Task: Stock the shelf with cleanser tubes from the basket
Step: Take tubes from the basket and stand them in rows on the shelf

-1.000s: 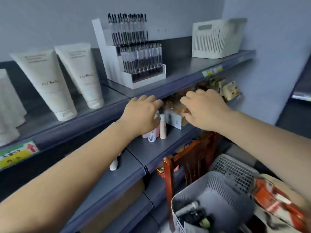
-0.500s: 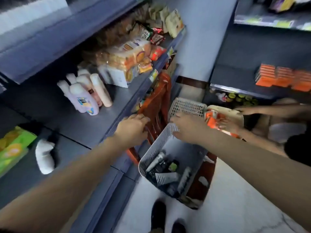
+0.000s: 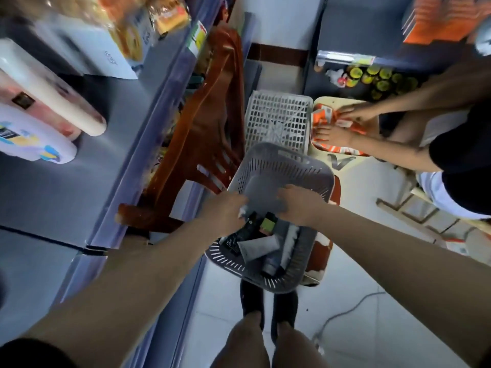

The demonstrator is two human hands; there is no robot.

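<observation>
Both hands reach down into a grey basket point(image 3: 271, 282) perched on a red-brown plastic chair point(image 3: 212, 134) in a shop aisle, a seat that appears to serve as a stand so the stock sits within easy reach beside the shelf point(image 3: 127, 166). The left hand point(image 3: 225, 211) curls over something white at its fingertips, seemingly the end of a tube, though motion blur hides the grip; the right hand point(image 3: 300, 205) hovers over the basket's contents with fingers bent, and whether it holds anything cannot be told. Below them, cleanser tubes point(image 3: 257, 247) lie jumbled at the near end of the basket among dark packs, still to be shelved. On the shelf to the left, pale bottles point(image 3: 53, 96) stand in a cluster with bare shelf space beside them. Farther along the aisle, an upturned white crate point(image 3: 279, 120) lies beyond the basket, and a second person's hands point(image 3: 342, 126) sort orange packets point(image 3: 342, 149) on a tray.
</observation>
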